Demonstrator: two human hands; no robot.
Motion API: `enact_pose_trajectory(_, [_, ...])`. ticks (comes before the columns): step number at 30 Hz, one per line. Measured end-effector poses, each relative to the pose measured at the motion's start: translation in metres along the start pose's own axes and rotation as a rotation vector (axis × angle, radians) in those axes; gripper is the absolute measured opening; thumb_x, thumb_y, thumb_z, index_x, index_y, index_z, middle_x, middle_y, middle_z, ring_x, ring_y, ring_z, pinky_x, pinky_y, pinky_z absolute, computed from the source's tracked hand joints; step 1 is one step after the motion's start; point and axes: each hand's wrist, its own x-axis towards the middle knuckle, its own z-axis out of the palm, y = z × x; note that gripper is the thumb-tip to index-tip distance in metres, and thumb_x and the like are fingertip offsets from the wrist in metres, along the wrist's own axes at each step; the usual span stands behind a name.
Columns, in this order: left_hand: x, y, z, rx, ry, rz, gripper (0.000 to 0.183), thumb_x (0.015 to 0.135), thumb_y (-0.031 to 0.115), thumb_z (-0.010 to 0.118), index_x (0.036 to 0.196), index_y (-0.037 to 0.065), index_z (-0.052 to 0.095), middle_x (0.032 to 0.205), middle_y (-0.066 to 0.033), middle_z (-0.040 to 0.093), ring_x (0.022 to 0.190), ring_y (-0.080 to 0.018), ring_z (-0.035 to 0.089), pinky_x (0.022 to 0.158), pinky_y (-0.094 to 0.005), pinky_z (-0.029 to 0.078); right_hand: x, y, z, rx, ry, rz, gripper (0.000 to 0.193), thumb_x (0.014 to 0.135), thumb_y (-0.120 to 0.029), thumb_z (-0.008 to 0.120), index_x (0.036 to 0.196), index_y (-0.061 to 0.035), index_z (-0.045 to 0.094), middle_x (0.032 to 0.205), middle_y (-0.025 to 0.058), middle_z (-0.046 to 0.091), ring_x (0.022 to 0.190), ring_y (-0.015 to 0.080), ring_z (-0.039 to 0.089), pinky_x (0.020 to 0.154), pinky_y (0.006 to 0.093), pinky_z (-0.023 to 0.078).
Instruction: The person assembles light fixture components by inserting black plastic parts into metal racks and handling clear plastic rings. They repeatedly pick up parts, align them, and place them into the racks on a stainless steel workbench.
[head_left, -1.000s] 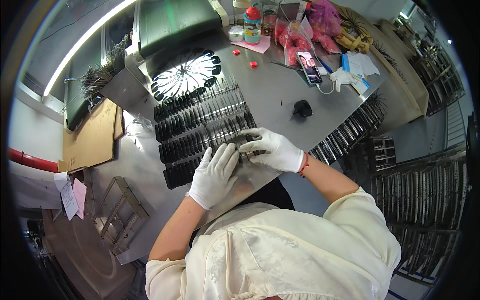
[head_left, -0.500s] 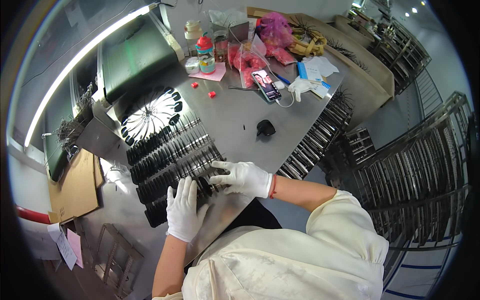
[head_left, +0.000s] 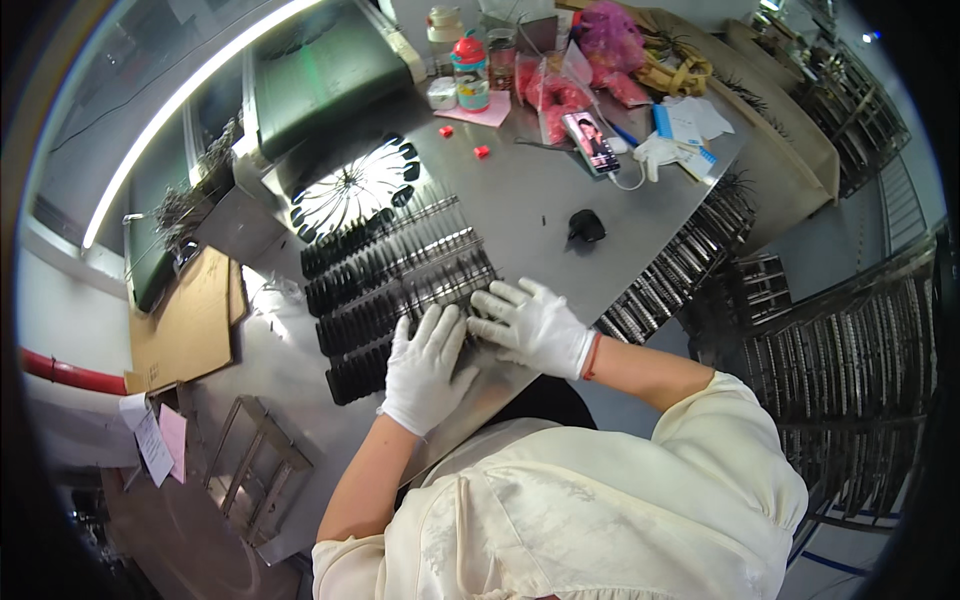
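Observation:
On the metal table lie several rows of black oval-tipped pieces on thin stems (head_left: 345, 335), set in metal bars. My left hand (head_left: 425, 375), in a white glove, rests flat over the right part of the nearest rows, fingers extended and thumb apart. Beside it my right hand (head_left: 540, 325), gloved too, spreads its fingers at the rows' right ends. No object shows in either hand. Both palms, and the pieces under the fingers, are hidden. Behind the rows, a fan of black pieces (head_left: 350, 180) lies on a bright lit panel.
A small black object (head_left: 587, 225) lies right of the rows. Farther back are a phone (head_left: 592, 143) on a cable, a bottle (head_left: 469, 75) and bags of red pieces (head_left: 552, 95). Loaded racks (head_left: 665, 280) stand along the right edge; cardboard (head_left: 185, 320) leans at left.
The whole view has shifted, so the table appears farther right and higher. My right hand's fingers have straightened and spread; my left hand stays over the near rows.

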Motion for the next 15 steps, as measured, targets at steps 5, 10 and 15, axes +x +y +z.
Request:
enact_pose_trajectory(5, [-0.023, -0.003, -0.002, 0.018, 0.032, -0.091, 0.072, 0.085, 0.039, 0.074, 0.144, 0.002, 0.053, 0.153, -0.0148, 0.049, 0.144, -0.0353, 0.043, 0.116, -0.0622, 0.032, -0.015, 0.015, 0.006, 0.185, 0.179, 0.254, 0.085, 0.084, -0.053, 0.074, 0.15, -0.0051, 0.048, 0.15, 0.0165, 0.051, 0.139, 0.0309, 0.048, 0.112, 0.0478, 0.041])
enact_pose_trajectory(10, [-0.037, -0.007, -0.006, 0.028, 0.197, -0.207, 0.086, 0.073, 0.026, 0.085, 0.146, -0.001, 0.048, 0.152, -0.0208, 0.049, 0.144, -0.0412, 0.043, 0.118, -0.061, 0.03, -0.01, 0.004, 0.027, 0.2, -0.201, 0.535, 0.063, 0.082, -0.045, 0.076, 0.123, -0.0011, 0.059, 0.108, 0.0194, 0.07, 0.099, 0.0363, 0.07, 0.082, 0.049, 0.055])
enact_pose_trajectory(15, [0.009, 0.024, -0.007, 0.158, 0.057, -0.13, 0.088, 0.074, 0.047, 0.083, 0.144, 0.005, 0.051, 0.15, -0.0178, 0.05, 0.142, -0.04, 0.043, 0.114, -0.0688, 0.03, 0.009, -0.002, 0.085, 0.296, 0.1, 0.548, 0.029, 0.085, -0.017, 0.062, 0.109, -0.0012, 0.059, 0.075, 0.0198, 0.071, 0.07, 0.0382, 0.073, 0.062, 0.0481, 0.057])
